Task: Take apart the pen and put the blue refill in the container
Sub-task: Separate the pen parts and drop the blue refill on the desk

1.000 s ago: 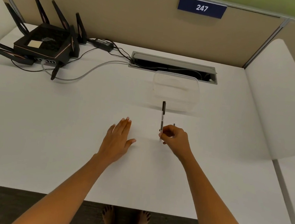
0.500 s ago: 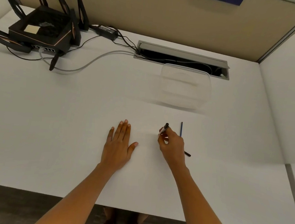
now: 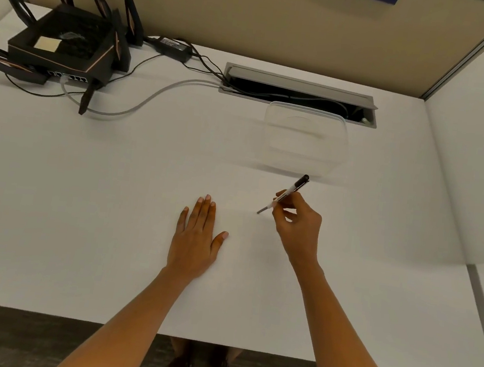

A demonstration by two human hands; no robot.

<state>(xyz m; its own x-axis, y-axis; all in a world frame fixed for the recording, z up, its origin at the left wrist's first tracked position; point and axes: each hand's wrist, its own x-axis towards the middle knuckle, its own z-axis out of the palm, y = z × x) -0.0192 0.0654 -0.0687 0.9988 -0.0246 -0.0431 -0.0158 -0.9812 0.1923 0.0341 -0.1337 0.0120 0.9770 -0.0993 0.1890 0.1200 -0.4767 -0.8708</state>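
1. Right hand [image 3: 297, 226] now has the pen [image 3: 286, 195] lifted off the bench [image 3: 82, 195], pinched in thumb and fingers. It was low by the surface half a second ago. The pen slants, black cap end up toward the container [image 3: 304, 139], thin grey tip down-left.
2. Left hand [image 3: 198, 235] unchanged: flat on the bench, palm down, fingers together and straight, holding nothing, well apart from the right hand.
3. Blue refill: seen lying on the bench just right of the right hand half a second ago, but not visible now. Could be behind the hand or out of sight; cannot tell. It is not in the container as far as can be seen.
4. Meaning for the task: the pen looks still assembled or only partly opened, so disassembly is likely the step in hand. The left hand probably has to come over to twist or pull.
5. The container is clear, open and looks empty. It sits just beyond the pen's top end, in front of the cable slot [image 3: 299, 94]. The path to it is clear.
6. Around: a black router [image 3: 66, 45] with antennas far left, a grey cable [image 3: 141, 102] curving across to the slot, and a power brick [image 3: 172, 45] at the back. All are well apart from the hands; nothing blocks them.
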